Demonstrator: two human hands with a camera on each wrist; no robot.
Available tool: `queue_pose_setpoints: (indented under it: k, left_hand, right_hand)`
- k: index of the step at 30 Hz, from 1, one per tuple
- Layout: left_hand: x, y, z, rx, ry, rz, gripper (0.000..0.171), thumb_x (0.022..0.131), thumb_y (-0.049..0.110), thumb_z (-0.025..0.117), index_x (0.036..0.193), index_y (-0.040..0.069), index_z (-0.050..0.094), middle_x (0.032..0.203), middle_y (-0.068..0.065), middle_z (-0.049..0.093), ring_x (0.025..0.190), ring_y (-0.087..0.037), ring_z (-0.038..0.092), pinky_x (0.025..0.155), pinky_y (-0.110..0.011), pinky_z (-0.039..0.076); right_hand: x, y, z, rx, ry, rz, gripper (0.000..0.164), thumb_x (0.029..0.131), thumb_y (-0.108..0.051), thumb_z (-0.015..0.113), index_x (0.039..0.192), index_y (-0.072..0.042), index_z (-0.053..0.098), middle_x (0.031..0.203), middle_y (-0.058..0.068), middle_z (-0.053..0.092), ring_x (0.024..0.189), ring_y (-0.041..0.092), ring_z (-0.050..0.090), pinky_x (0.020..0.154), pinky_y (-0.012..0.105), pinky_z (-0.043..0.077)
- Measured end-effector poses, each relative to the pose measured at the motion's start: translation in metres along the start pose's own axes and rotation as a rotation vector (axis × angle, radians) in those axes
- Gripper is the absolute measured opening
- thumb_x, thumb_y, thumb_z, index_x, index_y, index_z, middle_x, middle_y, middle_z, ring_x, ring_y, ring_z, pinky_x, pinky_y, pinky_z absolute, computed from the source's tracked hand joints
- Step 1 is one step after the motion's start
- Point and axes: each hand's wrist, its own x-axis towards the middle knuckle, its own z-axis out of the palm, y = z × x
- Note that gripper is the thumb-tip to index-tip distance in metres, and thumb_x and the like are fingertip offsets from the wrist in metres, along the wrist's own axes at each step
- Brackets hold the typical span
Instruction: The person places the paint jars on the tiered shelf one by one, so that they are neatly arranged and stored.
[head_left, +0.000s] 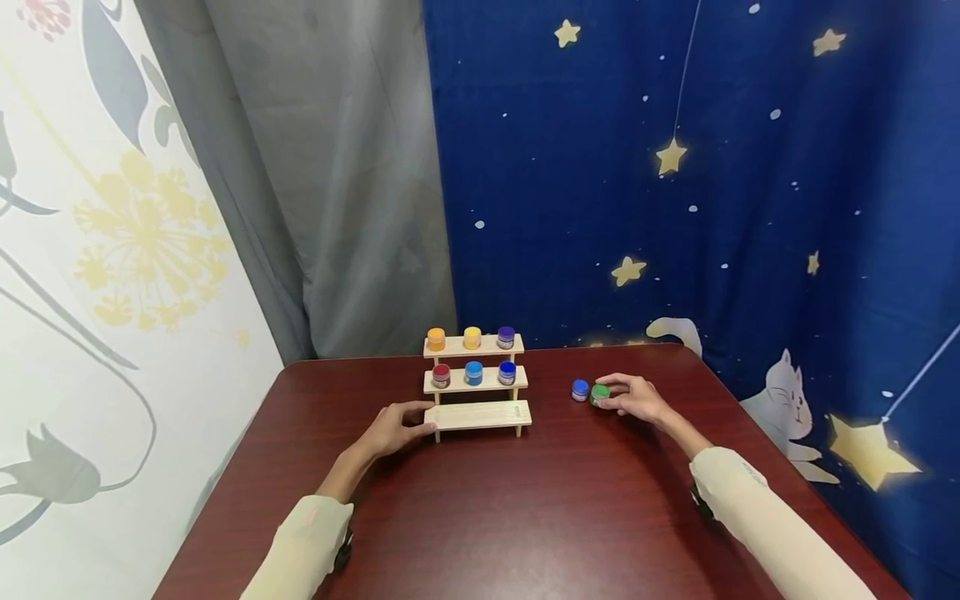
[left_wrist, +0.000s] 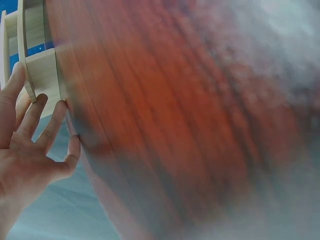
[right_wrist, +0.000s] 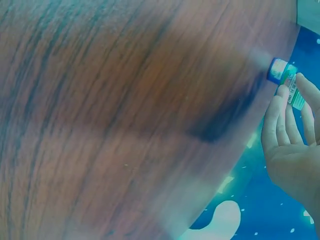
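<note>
A three-step wooden display rack point(head_left: 482, 415) stands on the table, its lowest step bare. My left hand point(head_left: 397, 427) holds the rack at the left end of that step, the thumb at the front and the fingers behind; the left wrist view shows the fingertips at the rack's pale wood point(left_wrist: 44, 75). To the right of the rack, my right hand point(head_left: 633, 397) pinches a small green paint jar point(head_left: 599, 394) between thumb and fingers. A blue paint jar point(head_left: 580, 390) stands right beside it, to the left; both jars point(right_wrist: 277, 70) show in the right wrist view.
Orange point(head_left: 436, 338), yellow point(head_left: 472, 337) and purple point(head_left: 506, 337) jars line the top step. Red point(head_left: 441, 376), light blue point(head_left: 473, 372) and dark blue point(head_left: 507, 372) jars stand on the middle step. Curtains point(head_left: 555, 208) hang behind the dark red table point(head_left: 480, 517).
</note>
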Motion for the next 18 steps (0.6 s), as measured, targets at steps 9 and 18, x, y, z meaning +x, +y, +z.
queue_pose_setpoints:
  k: [9, 18]
  left_hand:
    - [0.003, -0.002, -0.004, 0.015, -0.022, 0.01, 0.047, 0.093, 0.029, 0.081, 0.135, 0.012, 0.07, 0.124, -0.011, 0.072, 0.109, -0.026, 0.068, 0.097, -0.049, 0.054]
    - [0.004, -0.001, -0.005, 0.011, -0.038, 0.002, 0.049, 0.091, 0.03, 0.083, 0.135, 0.013, 0.07, 0.12, -0.008, 0.073, 0.103, -0.021, 0.067, 0.095, -0.045, 0.055]
  right_hand:
    - [-0.003, -0.02, 0.008, 0.001, -0.049, -0.115, 0.051, 0.09, -0.009, 0.082, 0.135, 0.004, 0.063, 0.116, 0.024, 0.073, 0.085, 0.014, 0.07, 0.071, 0.043, 0.061]
    - [-0.003, -0.048, 0.025, -0.013, -0.084, -0.213, 0.047, 0.087, -0.009, 0.085, 0.13, 0.001, 0.068, 0.112, 0.024, 0.073, 0.085, 0.023, 0.071, 0.066, 0.042, 0.06]
